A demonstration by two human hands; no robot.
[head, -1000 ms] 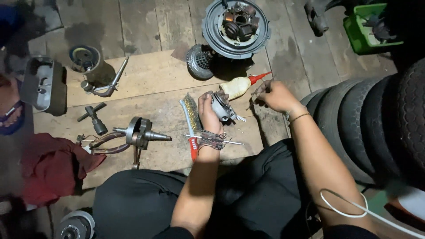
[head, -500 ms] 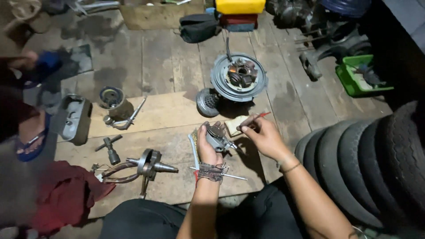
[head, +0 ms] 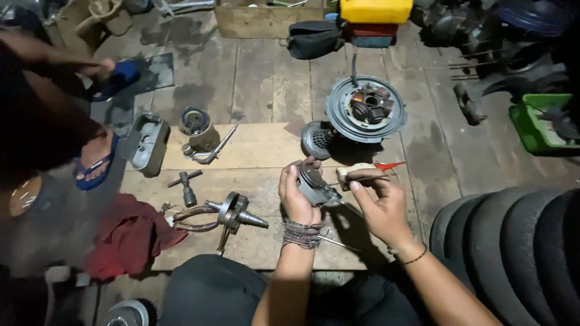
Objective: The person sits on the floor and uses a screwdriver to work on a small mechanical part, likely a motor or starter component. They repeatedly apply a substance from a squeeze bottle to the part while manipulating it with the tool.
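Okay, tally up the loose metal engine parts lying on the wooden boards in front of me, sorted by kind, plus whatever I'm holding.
Crankshaft: 1
T-handle wrench: 1
Toothed gear: 1
Round stator plate: 1
Grey cover: 1
Small part in left hand: 1
Total: 6

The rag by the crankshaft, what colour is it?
The rag is dark red, seen best in the head view.
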